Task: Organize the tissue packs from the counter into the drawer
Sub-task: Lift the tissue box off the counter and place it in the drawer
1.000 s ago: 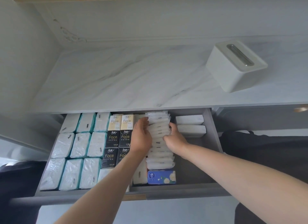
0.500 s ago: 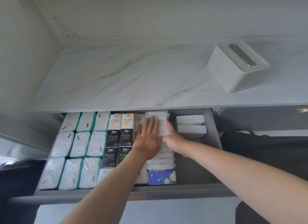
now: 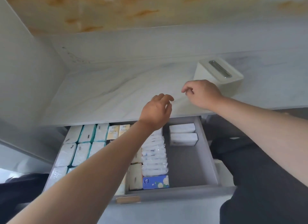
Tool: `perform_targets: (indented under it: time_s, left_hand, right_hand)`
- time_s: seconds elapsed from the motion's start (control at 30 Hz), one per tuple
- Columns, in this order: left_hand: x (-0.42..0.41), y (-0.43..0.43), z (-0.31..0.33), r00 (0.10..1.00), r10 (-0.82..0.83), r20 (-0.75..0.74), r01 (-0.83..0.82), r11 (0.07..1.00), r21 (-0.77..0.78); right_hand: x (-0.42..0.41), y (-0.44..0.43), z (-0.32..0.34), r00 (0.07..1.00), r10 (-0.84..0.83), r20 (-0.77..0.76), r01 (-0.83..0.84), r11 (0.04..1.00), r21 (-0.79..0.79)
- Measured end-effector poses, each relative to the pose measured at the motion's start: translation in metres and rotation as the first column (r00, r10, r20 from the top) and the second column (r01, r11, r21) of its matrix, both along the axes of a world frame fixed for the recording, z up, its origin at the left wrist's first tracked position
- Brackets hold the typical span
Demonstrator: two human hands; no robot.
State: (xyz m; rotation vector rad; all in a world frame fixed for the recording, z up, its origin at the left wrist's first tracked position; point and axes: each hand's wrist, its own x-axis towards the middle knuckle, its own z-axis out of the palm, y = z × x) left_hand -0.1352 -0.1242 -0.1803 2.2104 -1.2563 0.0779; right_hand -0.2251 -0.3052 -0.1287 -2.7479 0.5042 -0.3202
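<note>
The grey drawer (image 3: 206, 150) stands pulled out below the marble counter (image 3: 106, 93). It holds rows of white tissue packs (image 3: 80, 145) at the left, Face packs (image 3: 117, 131), a column of clear-wrapped packs (image 3: 154, 158), a blue pack (image 3: 155, 182) at the front and two white packs (image 3: 182, 133) at the back right. My left hand (image 3: 155, 111) hovers over the counter's front edge, fingers loosely curled, holding nothing. My right hand (image 3: 201, 93) hangs over the counter with curled fingers, also holding nothing. No tissue pack lies on the counter.
A white tissue box holder (image 3: 218, 77) with a slot on top stands on the counter just behind my right hand. A wall closes the left side. The drawer's right part has bare grey floor (image 3: 186, 163). A wooden handle (image 3: 127, 199) sits on the drawer front.
Both hands left the clear-wrapped packs in the drawer and rose above the counter. The camera tilted upward, showing the underside of the shelf above.
</note>
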Motion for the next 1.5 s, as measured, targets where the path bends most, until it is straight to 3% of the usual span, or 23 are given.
perform_targets:
  time_s: [0.1,0.27,0.37,0.53,0.7,0.77,0.83,0.9,1.03,1.23,1.37,1.43,1.5]
  left_hand:
    - [-0.001,-0.035,0.023,1.000,-0.005,-0.006,0.005,0.998,0.065]
    - [0.005,-0.088,0.044,0.999,0.025,-0.041,-0.017,0.980,0.197]
    - [0.008,-0.113,0.046,0.996,0.023,-0.091,0.001,0.966,0.259]
    - [0.011,-0.134,0.036,0.980,0.030,-0.195,0.029,0.956,0.291]
    - [0.019,-0.133,0.031,0.944,0.133,-0.302,-0.064,0.971,0.230]
    - [0.027,-0.125,0.031,0.919,0.207,-0.335,-0.148,0.970,0.192]
    - [0.041,-0.112,0.026,0.916,0.241,-0.320,-0.174,0.959,0.224]
    - [0.052,-0.097,0.021,0.945,0.226,-0.237,-0.147,0.940,0.309]
    - [0.056,-0.083,0.025,0.920,0.239,-0.310,-0.140,0.940,0.311]
    - [0.049,-0.056,0.033,0.792,0.277,-0.545,-0.286,0.956,0.071]
    - [0.049,-0.032,0.027,0.696,0.361,-0.621,-0.358,0.924,0.137]
    - [0.050,-0.021,0.029,0.627,0.360,-0.691,-0.355,0.922,0.158]
    - [0.046,-0.008,0.030,0.613,0.353,-0.707,-0.324,0.928,0.183]
  right_hand:
    - [-0.009,-0.048,0.009,0.997,-0.073,0.012,0.074,0.990,-0.117]
    - [-0.023,-0.101,-0.006,0.891,-0.317,-0.325,0.269,0.945,-0.184]
    - [-0.023,-0.112,-0.015,0.847,-0.314,-0.428,0.267,0.949,-0.167]
    - [-0.004,-0.099,-0.013,0.913,-0.265,-0.310,0.245,0.964,-0.101]
    - [0.013,-0.063,-0.003,0.963,-0.003,-0.271,-0.010,0.999,-0.048]
    - [0.021,-0.051,-0.001,0.979,0.102,-0.174,-0.099,0.995,0.027]
    - [0.026,-0.045,0.001,0.996,0.085,0.010,-0.086,0.982,0.165]
    - [0.029,-0.045,0.000,0.996,-0.021,0.087,0.004,0.982,0.189]
    - [0.034,-0.035,-0.006,0.985,-0.104,-0.134,0.142,0.940,0.311]
    - [0.039,-0.008,-0.003,0.964,-0.195,-0.180,0.261,0.824,0.503]
    - [0.037,0.015,-0.003,0.937,-0.217,-0.274,0.345,0.694,0.632]
    - [0.034,0.026,0.001,0.939,-0.166,-0.301,0.330,0.678,0.657]
    - [0.026,0.036,0.004,0.944,-0.133,-0.301,0.305,0.699,0.647]
